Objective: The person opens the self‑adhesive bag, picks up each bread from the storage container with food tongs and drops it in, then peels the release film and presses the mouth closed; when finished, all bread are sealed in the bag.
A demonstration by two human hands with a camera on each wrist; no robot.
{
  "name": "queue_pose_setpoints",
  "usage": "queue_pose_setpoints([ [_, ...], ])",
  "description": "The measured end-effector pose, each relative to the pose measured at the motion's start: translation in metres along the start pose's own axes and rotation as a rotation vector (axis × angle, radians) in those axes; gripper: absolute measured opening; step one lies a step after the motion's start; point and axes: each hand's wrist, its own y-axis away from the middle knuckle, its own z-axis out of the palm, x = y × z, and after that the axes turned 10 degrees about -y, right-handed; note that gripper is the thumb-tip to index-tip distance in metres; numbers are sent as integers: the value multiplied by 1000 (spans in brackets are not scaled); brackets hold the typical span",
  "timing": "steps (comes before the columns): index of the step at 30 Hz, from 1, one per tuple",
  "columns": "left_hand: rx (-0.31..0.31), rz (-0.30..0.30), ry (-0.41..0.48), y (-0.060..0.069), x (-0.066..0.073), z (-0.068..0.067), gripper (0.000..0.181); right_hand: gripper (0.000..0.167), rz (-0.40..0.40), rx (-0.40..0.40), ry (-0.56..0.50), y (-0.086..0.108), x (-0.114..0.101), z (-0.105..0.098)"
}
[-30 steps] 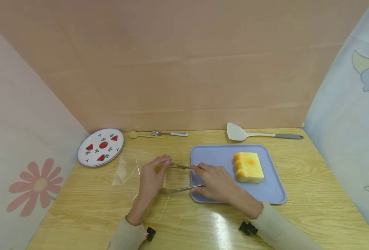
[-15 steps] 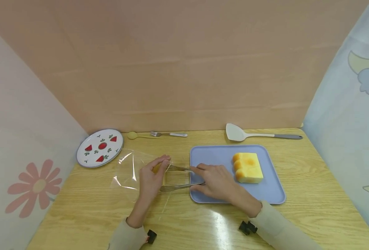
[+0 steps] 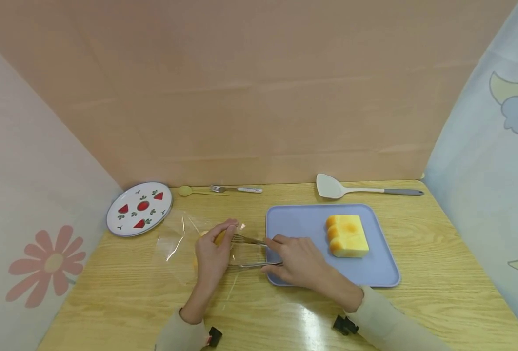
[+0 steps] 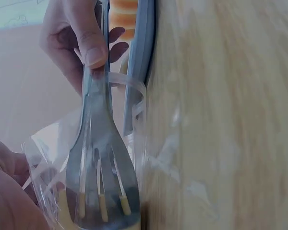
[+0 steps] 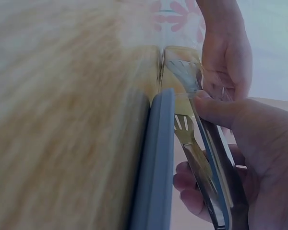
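Well, slotted tongs inside a clear bag.
Right hand grips them, left hand pinches it; loaf at their three o'clock.

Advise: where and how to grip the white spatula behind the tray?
Probably by the grey handle, pinching across it from the right and above: the spatula lies flat, broad head leftward, slim handle reaching right past the back edge of the tray.
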Motion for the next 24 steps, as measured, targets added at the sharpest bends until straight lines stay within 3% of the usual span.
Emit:
queue_pose_setpoints([
  [3,-43,16,-32,-2,0,-2,15,70,10,-13,-4,-1,0,0],
  [11,-282,135,-214,-14,-7,-26,23,93,129,-101,-57,-1,3,-5],
  [17,-367,216,-259,-18,-9,-36,32,102,204,-149,-147,-2,6,-8],
  [24,-455,249,-340,-13,-11,-34,42,91,225,-186,-243,1,9,-11],
])
